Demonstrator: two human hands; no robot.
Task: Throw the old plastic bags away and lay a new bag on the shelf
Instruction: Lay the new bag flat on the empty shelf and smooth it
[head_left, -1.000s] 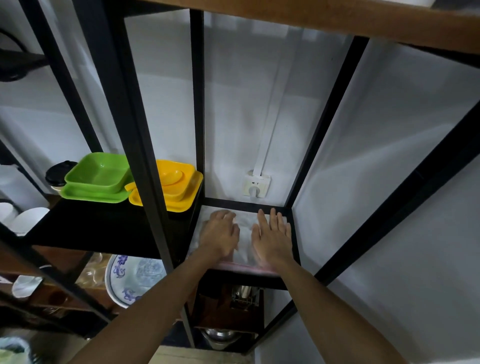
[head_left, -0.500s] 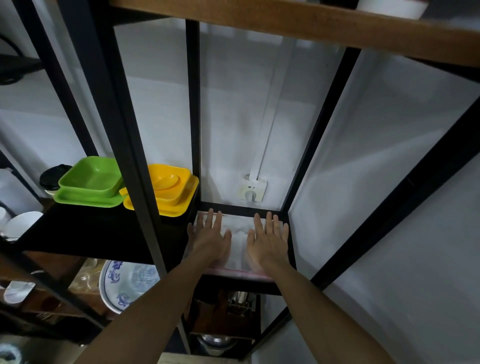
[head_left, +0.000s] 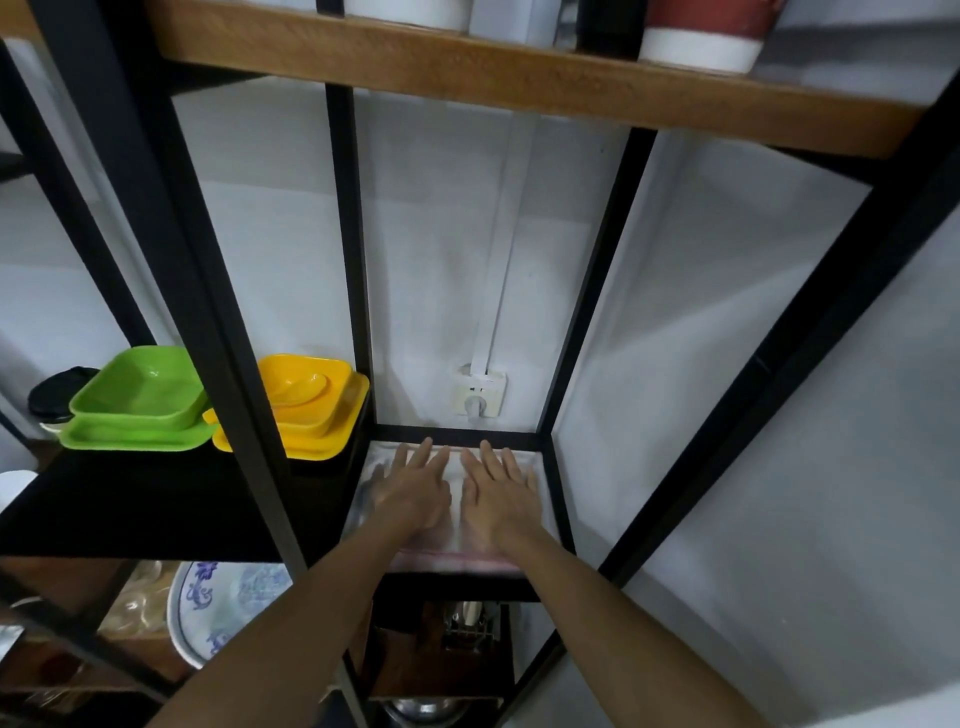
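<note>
Your two hands are a bit farther back on the shelf (head_left: 550, 470) than a moment ago, and your fingers now reach close to the black bar at the back. A second ago your left hand (head_left: 415, 493) was half curled. Now it lies flat. Your right hand (head_left: 501, 496) is flat too, like before. The fingers (head_left: 491, 457) of both hands are spread wide and hold nothing; they just press down on the new bag (head_left: 454, 519). The hands sit side by side, very near each other, just below the middle of the frame.

The new bag is clear and lies flat on the small shelf under your palms. Its pink strip (head_left: 452, 560) runs along the front edge, nearest to you.

You now see more of the wooden shelf (head_left: 519, 78) across the top of the frame, with a red and white cup (head_left: 711, 36) on it at the upper right.

To the left of your hands, a thick black post (head_left: 218, 312) cuts across the view. Behind it sit yellow dishes (head_left: 306, 405) and green dishes (head_left: 137, 400) on a black shelf. At the lower left is a blue and white plate (head_left: 228, 603). On the white wall behind the shelf, just above your fingers, is a wall plug (head_left: 478, 397).
</note>
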